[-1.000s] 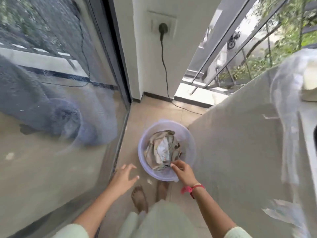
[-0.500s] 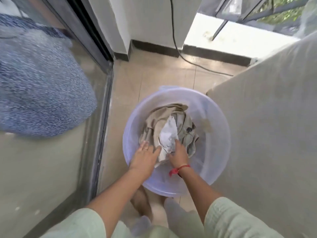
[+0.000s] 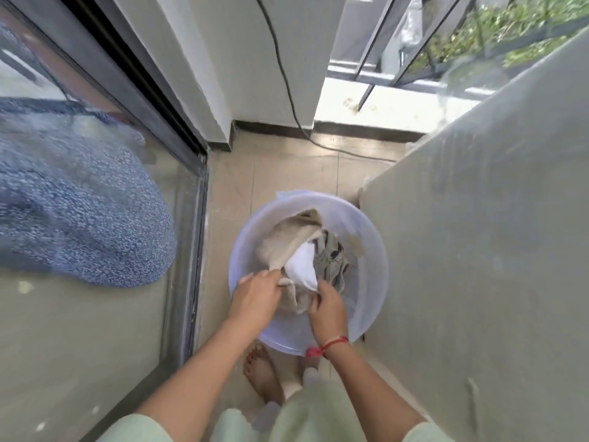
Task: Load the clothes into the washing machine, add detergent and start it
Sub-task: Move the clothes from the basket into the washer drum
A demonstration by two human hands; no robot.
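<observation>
Left hand [image 3: 255, 298] gripped the beige cloth [image 3: 287, 240], fingers curled round its near end. Right hand [image 3: 328, 309] pinched the white cloth [image 3: 302, 266] just beside it. Washing machine [image 3: 478, 250] filled the right side. Glass door [image 3: 95, 282] on the left. Basin [image 3: 377, 272] stood on the floor between them, both cloths heaped in its middle. Red thread [image 3: 331, 342] circled the right wrist.

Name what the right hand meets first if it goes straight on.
The right hand meets the white cloth in the tub at once; its fingers seem to grip its edge.
</observation>
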